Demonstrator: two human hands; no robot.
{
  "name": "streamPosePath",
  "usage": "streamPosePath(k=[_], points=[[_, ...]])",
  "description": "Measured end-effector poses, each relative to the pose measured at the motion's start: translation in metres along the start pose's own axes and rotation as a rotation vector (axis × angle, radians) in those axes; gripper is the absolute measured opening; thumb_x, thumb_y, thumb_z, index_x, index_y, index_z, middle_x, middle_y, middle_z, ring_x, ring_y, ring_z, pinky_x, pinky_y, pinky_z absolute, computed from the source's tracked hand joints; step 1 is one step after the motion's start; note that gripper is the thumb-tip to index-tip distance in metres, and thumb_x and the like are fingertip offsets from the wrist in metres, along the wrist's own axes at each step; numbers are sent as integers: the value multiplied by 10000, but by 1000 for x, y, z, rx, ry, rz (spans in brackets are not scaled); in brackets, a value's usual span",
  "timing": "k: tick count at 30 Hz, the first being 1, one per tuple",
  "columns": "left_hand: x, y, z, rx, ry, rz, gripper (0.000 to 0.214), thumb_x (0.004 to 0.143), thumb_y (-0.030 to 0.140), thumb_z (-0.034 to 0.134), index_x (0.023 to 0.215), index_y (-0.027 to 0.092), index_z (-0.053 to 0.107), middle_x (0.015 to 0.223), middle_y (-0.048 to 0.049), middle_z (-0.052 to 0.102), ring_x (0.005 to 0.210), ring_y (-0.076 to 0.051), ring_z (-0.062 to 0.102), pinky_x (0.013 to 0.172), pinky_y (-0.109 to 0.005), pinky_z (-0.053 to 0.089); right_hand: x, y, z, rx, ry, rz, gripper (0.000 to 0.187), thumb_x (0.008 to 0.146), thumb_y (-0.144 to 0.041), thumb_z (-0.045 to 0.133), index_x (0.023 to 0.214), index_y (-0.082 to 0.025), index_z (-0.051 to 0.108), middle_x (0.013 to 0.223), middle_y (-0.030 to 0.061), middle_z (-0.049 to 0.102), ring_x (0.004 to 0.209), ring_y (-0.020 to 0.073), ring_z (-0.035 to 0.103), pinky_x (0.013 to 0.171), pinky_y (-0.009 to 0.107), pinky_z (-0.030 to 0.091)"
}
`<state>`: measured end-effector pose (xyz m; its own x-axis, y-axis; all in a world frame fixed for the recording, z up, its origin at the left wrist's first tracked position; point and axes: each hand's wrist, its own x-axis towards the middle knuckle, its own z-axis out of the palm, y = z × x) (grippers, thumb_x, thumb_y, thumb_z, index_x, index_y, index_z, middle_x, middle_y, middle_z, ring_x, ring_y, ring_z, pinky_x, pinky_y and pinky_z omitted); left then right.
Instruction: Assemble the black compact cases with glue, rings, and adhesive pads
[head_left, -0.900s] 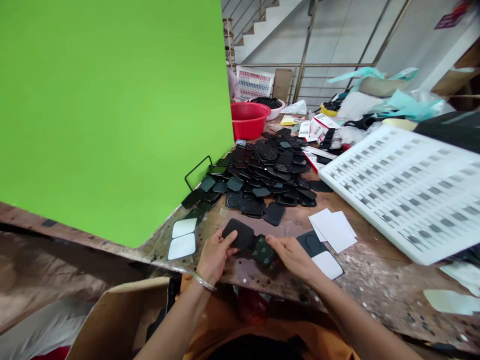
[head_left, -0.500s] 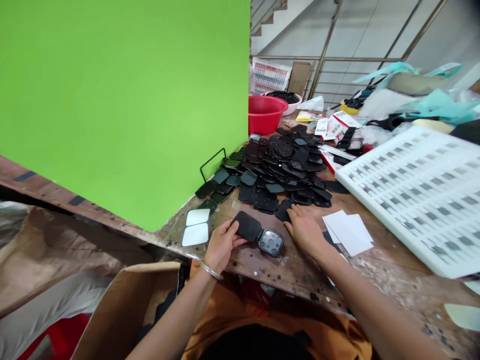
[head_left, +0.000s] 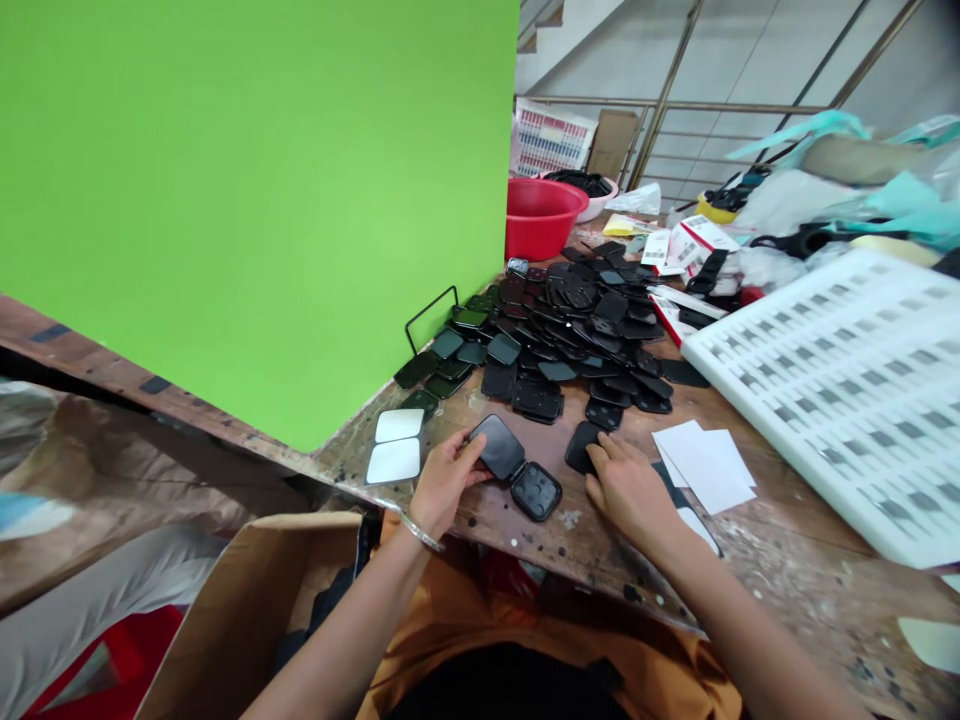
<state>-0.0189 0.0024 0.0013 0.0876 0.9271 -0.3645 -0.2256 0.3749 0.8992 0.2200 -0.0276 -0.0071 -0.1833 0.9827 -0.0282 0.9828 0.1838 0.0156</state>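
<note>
My left hand [head_left: 442, 482] pinches the edge of an opened black hinged case [head_left: 516, 468] that lies on the wooden table [head_left: 757, 540] near its front edge. My right hand [head_left: 630, 485] rests on the table just right of the case. Its fingertips press on a single black square piece [head_left: 582, 446], pulled away from the big pile of black pieces [head_left: 559, 335] behind it. A bracelet circles my left wrist.
Two white square inserts [head_left: 394, 447] lie left of the case, and white paper slips [head_left: 705, 460] lie to the right. A large white slotted tray [head_left: 840, 385] fills the right side. A red basin [head_left: 541, 217] stands behind the pile. A cardboard box [head_left: 247, 610] sits below the table edge.
My right hand left the case, reached up to the pile's near edge and drew one black piece back toward me. My left hand stayed on the case.
</note>
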Motion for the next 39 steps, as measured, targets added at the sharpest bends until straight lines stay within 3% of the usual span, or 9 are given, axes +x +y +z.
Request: streamPosePath(k=[11, 19, 22, 25, 28, 32, 36, 39], points=[[0, -1, 2, 113, -70, -7, 450, 783, 523, 632, 944, 105, 678, 818, -84, 703, 707, -166, 652, 692, -276, 544, -20, -6, 0, 11, -31, 3, 355, 842, -149, 494, 1169, -82, 616, 1336, 184, 517, 1234, 314, 467, 984, 397, 394], [14, -10, 4, 353, -40, 125, 385, 807, 502, 592, 951, 164, 707, 833, -56, 707, 772, -219, 648, 648, -274, 525, -25, -7, 6, 32, -9, 0, 379, 850, -121, 454, 1194, -72, 606, 1364, 197, 490, 1259, 329, 456, 994, 414, 400], [21, -11, 6, 455, -32, 191, 346, 806, 436, 614, 1036, 191, 692, 868, -57, 715, 819, -231, 656, 701, -284, 518, -26, -8, 7, 37, 8, 1, 377, 847, -113, 453, 1189, -69, 607, 1358, 204, 494, 1258, 329, 458, 996, 420, 398], [21, -9, 8, 544, -4, 243, 442, 794, 362, 638, 1206, 204, 609, 948, -73, 711, 892, -243, 654, 810, -326, 504, -30, -8, 10, 44, 32, 0, 363, 843, -109, 467, 1172, -71, 615, 1353, 203, 498, 1260, 317, 458, 1019, 412, 383], [11, -7, 13, 639, 57, 311, 560, 777, 301, 660, 1310, 206, 518, 1160, -109, 637, 1078, -271, 584, 968, -405, 432, -33, -7, 11, 83, 43, 7, 374, 839, -125, 497, 1195, -82, 603, 1355, 179, 501, 1259, 301, 456, 1035, 395, 376], [-17, -13, 29, 985, 136, 575, 529, 827, 288, 618, 1334, 241, 476, 1408, -122, 423, 1309, -304, 363, 1097, -510, 266, -31, -10, 8, 139, 135, 76, 396, 883, -279, 528, 1220, -76, 573, 1328, 187, 504, 1230, 304, 454, 1005, 397, 395], [-36, -34, 43, 1200, 1, 631, 674, 764, 395, 704, 1363, 252, 429, 1497, -146, 288, 1348, -361, 292, 1071, -551, 305, -21, -19, 3, 67, 182, 214, 514, 882, -468, 525, 1218, -79, 554, 1239, 227, 532, 1097, 355, 497, 874, 446, 425], [-38, -48, 46, 1292, -78, 601, 745, 685, 398, 772, 1334, 207, 462, 1483, -187, 320, 1341, -405, 312, 1049, -586, 330, -14, -26, 1, 17, 149, 233, 509, 835, -490, 592, 1138, -81, 583, 1187, 237, 547, 1011, 343, 521, 827, 422, 425]])
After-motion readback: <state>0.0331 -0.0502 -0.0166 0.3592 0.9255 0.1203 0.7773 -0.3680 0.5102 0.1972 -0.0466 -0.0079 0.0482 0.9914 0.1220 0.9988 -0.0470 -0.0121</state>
